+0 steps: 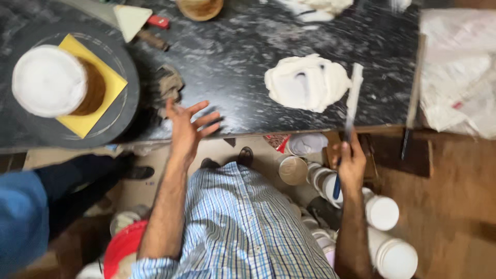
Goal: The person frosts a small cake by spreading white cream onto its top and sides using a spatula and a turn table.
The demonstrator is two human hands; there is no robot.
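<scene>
The right hand (353,161), at centre right of the frame, is clamped around the blue handle of a long palette knife (352,101) whose cream-coated blade reaches up over the edge of the black marbled desk (232,62). Just left of the blade tip lies a flat mound of white cream (307,82) on the desk top. The left hand (187,125) hovers at the desk's front edge near centre, fingers spread apart and holding nothing, just beside a crumpled brown cloth (169,82). At upper left a round turntable (111,111) carries a yellow board (101,95) with a white-topped cake (51,81). A scraper with a red handle (137,21) lies at the top. Below the desk, white-lidded tubs (385,227) crowd the floor at lower right, and a red bucket (121,248) sits at lower left
</scene>
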